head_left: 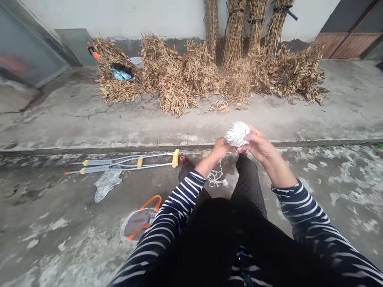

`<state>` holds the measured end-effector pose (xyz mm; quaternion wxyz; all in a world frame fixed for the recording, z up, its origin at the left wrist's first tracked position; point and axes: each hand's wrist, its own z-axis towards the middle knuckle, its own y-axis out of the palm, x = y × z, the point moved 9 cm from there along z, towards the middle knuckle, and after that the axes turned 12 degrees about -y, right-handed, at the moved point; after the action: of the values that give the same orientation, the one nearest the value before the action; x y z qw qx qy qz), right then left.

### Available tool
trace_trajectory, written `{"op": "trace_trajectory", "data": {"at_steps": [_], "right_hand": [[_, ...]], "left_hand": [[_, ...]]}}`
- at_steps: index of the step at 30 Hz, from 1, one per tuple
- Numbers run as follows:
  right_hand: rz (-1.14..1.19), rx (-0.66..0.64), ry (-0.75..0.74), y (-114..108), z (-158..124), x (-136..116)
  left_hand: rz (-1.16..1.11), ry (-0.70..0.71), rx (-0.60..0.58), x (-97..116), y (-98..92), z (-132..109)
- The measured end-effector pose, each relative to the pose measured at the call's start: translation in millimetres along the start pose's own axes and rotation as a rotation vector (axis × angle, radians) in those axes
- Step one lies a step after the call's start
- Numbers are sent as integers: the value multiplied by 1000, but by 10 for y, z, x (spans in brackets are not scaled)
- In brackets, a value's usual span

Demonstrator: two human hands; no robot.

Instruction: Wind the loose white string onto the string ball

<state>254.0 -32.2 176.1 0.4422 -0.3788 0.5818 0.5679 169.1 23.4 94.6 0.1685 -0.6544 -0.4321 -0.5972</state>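
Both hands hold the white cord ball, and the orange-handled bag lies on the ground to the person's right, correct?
The side is wrong: the head view shows the orange-handled bag on the ground to the person's left. Left hand and right hand hold the white cord ball.

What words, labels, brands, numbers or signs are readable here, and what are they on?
None: no readable text shows anywhere, including on the ball of string, the crutches or the orange-handled bag.
The string's dark flecks are too small to make out.
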Motion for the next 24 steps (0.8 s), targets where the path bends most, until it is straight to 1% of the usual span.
{"op": "trace_trajectory", "data": {"at_steps": [2,5,7,10,13,16,19,21,24], "right_hand": [[32,4,20,-8,-25,22],[85,-5,40,-27,-30,69],[118,-4,24,-53,-3,67],[151,-25,-30,-68,74,-32],[129,-70,-73,-65,154,-196],[37,-71,-114,-138,229,-338],[-103,-39,-143,-264,295,-409],[-193,3,-146,-353,329,-423],[-303,84,-195,-460,376,-439]], "left_hand": [[15,-40,59,-63,-172,-16],[82,-27,167,-10,-493,-23],[141,-18,174,41,-638,-21],[204,-62,136,34,-749,-30],[204,-116,96,-35,-756,-65],[162,-133,31,-108,-670,-111],[141,-171,-37,-209,-581,-155],[147,-207,-66,-275,-557,-188],[185,-258,-68,-337,-567,-258]]}}
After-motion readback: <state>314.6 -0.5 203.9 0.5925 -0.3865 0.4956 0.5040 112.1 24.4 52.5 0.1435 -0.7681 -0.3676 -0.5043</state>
